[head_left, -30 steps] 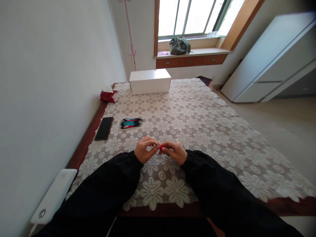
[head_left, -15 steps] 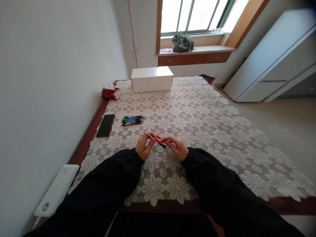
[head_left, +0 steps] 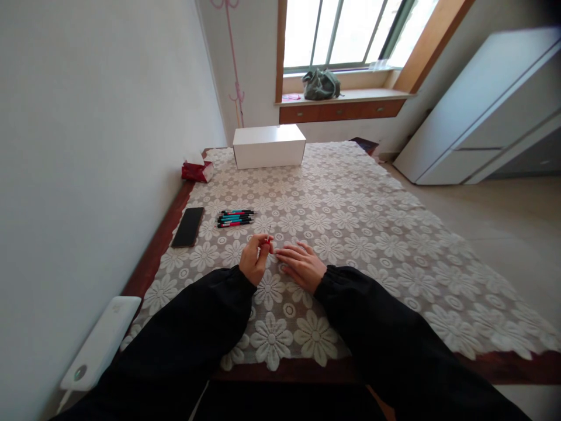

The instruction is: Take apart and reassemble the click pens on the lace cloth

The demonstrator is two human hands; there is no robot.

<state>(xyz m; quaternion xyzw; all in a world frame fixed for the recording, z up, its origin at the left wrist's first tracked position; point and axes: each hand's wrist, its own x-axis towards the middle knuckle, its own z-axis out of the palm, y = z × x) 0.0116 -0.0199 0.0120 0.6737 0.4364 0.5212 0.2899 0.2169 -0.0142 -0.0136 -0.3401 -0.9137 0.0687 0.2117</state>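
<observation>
My left hand [head_left: 254, 258] is closed around a red pen [head_left: 267, 240]. The pen's thin tip points up and away from me, and much of its barrel is hidden by my fingers. Just to the right, my right hand [head_left: 303, 267] is held palm down over the tablecloth with its fingers stretched out toward the pen. Nothing shows in that hand. Several teal, red and black pens [head_left: 235, 218] lie side by side beyond my left hand.
A flower-patterned lace cloth [head_left: 377, 245] covers the table. On the left lie a dark phone [head_left: 188, 227], a red tissue pack [head_left: 197, 172] and a white power bank with a cable [head_left: 103, 342]. A white box [head_left: 269, 153] stands at the far end.
The pen has turned from lying slantwise between both hands to pointing upward in my left hand. My right hand has let go and its fingers have straightened.
</observation>
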